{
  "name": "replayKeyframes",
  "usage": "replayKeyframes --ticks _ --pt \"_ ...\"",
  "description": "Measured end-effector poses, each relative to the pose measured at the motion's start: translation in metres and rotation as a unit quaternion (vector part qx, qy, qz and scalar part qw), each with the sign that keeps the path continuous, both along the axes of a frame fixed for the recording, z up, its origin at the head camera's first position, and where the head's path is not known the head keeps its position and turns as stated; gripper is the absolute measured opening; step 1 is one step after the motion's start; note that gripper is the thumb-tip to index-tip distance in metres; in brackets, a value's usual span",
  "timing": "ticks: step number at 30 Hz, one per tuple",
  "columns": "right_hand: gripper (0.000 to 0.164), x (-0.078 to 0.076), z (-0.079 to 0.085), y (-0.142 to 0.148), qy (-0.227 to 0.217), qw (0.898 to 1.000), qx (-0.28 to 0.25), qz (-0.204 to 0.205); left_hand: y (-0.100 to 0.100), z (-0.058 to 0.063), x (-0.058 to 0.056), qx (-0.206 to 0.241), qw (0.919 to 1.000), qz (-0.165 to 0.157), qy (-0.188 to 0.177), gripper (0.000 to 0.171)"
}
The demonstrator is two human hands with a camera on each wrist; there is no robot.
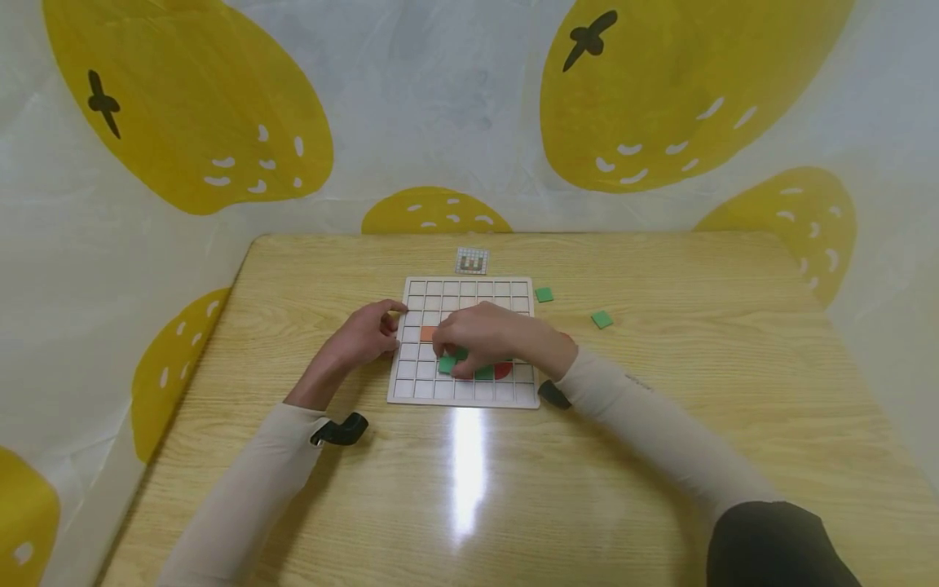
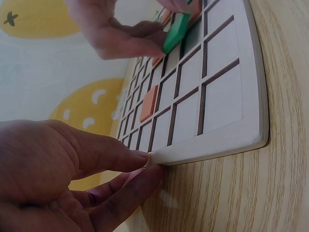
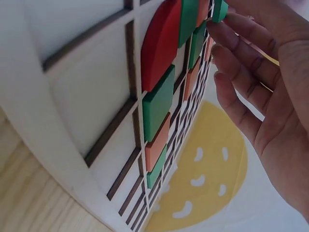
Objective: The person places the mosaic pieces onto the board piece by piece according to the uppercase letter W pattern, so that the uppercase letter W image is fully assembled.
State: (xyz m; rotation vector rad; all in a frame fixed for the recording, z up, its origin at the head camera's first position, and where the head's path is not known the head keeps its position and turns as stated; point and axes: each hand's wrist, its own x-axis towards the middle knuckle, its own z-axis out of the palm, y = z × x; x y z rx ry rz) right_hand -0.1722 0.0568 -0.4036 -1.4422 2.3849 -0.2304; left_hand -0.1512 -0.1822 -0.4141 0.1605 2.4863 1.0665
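Observation:
A white grid board (image 1: 425, 391) lies on the table with square cells. My right hand (image 1: 480, 330) is over its lower middle, pinching a green square tile (image 2: 176, 34) that stands tilted above the cells. Under and beside that hand sit a red round-sided tile (image 3: 161, 46), green tiles (image 3: 159, 106) and orange tiles (image 3: 157, 145), partly hidden in the head view. One orange tile (image 1: 428, 333) sits apart, left of the right fingers. At the board's left edge, my left hand (image 1: 361, 334) touches the rim with thumb and forefinger spread along it.
A small pattern card (image 1: 472, 261) lies behind the board. To the right are two loose green tiles, one near the board corner (image 1: 544, 294) and another farther out (image 1: 601, 319). A reddish piece (image 1: 566, 336) shows partly behind the right wrist. The patterned cloth (image 1: 440, 98) hangs beyond the table.

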Motion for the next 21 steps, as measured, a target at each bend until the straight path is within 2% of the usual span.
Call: replayKeyframes --ticks 8,21 --pt "0.022 0.0033 -0.0008 -0.0030 0.009 1.000 -0.002 0.018 0.0007 -0.0005 -0.0002 -0.004 1.0000 0.004 -0.001 0.057" --pt "0.026 0.0063 -0.0016 -0.0032 0.015 0.999 -0.014 0.038 0.0018 0.0005 0.0005 -0.009 0.9999 0.006 -0.002 0.057"
